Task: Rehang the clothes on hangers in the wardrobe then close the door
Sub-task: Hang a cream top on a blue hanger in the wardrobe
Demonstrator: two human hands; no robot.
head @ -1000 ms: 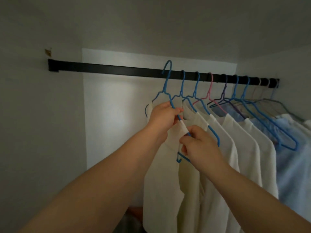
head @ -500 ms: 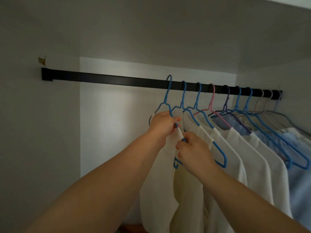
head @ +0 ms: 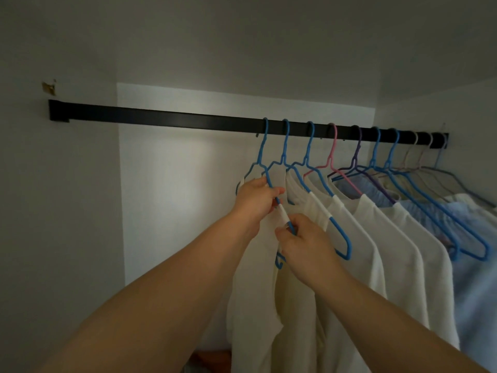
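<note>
The wardrobe (head: 67,211) stands open, and a long black rail (head: 166,120) runs across it near the top. Many hangers hook over the rail, most holding white and pale blue clothes. The cream top (head: 255,305) at the left end hangs on a blue hanger (head: 265,146). The left hand (head: 255,199) holds that hanger's arm, likely to keep it steady. The right hand (head: 304,246) pinches the hanger lower down with curled fingers, probably to set the cloth straight. The door is not in view.

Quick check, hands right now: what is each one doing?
Left hand: closed, gripping the leftmost blue hanger on its near arm.
Right hand: closed, pinching the same hanger lower down, at the cream garment.
</note>
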